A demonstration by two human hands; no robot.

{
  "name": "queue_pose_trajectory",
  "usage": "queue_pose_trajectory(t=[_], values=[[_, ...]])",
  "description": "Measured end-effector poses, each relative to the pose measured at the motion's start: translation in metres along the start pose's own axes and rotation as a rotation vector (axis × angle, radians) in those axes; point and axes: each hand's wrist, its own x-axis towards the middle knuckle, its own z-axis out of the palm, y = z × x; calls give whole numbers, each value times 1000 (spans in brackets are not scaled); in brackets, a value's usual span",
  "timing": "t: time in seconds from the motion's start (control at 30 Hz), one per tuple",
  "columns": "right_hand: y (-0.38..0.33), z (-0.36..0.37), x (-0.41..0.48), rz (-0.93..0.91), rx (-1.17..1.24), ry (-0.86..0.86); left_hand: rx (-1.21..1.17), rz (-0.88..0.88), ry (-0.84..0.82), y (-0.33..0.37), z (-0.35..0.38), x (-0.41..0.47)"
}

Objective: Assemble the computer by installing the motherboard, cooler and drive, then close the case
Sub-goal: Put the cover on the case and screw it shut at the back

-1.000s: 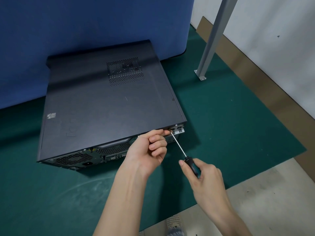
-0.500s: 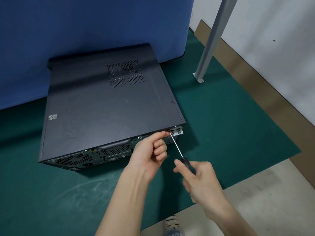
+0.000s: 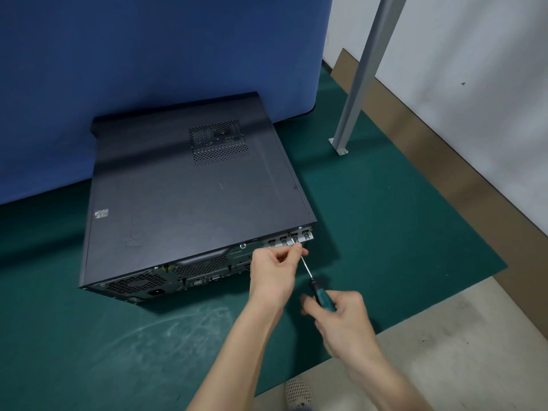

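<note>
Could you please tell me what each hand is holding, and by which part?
The right hand grips the screwdriver by its teal handle; the left hand pinches its metal shaft near the tip.

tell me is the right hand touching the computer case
Apart. Head view: right hand grips the screwdriver handle, green mat showing between it and the case.

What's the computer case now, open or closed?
Closed: the black side panel covers the computer case fully; the right hand holds a screwdriver at its rear edge.
</note>
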Motion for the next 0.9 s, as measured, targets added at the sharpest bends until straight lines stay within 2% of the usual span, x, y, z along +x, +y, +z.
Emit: queue_pose_trajectory(t=[0.07, 0.1, 0.17, 0.2, 0.27, 0.37, 0.4, 0.47, 0.57, 0.63, 0.7, 0.77, 0.8, 0.83, 0.9], values=[[-6, -9, 6, 252, 475, -292, -11, -11, -137, -1, -7, -4], [-9, -12, 6, 354, 619, -419, -45, -48, -262, -1, -10, -7], [-10, -14, 7, 428, 754, -528, -164, -143, -481, 0, -12, -14], [-8, -14, 8, 433, 754, -530, -214, -167, -511, 2, -11, -16], [-6, -10, 6, 394, 583, -452, -242, -182, -430, 5, -7, -18], [-1, 1, -2, 238, 13, -156, -78, -118, -284, 4, -1, -21], [0, 6, -4, 218, -85, -56, 11, -81, -259, 2, -2, -21], [-1, 11, -5, 254, 48, -17, 60, -75, -289, 3, -10, -20], [-7, 8, -3, 457, 473, -280, -51, -144, -412, 10, -18, -19], [-7, 6, -4, 495, 599, -348, -25, -141, -356, 12, -17, -20], [-3, 11, -6, 417, 472, -223, 80, -106, -263, 10, -11, -20], [-5, 18, -9, 284, 160, -41, 178, -83, -208, 9, -10, -19], [-6, 16, -11, 241, 75, -4, 165, -90, -223, 10, -11, -19], [-8, 11, -9, 253, 89, -14, 99, -104, -277, 11, -13, -19], [-18, 0, -1, 441, 349, -213, -71, -166, -411, 13, -16, -22]])
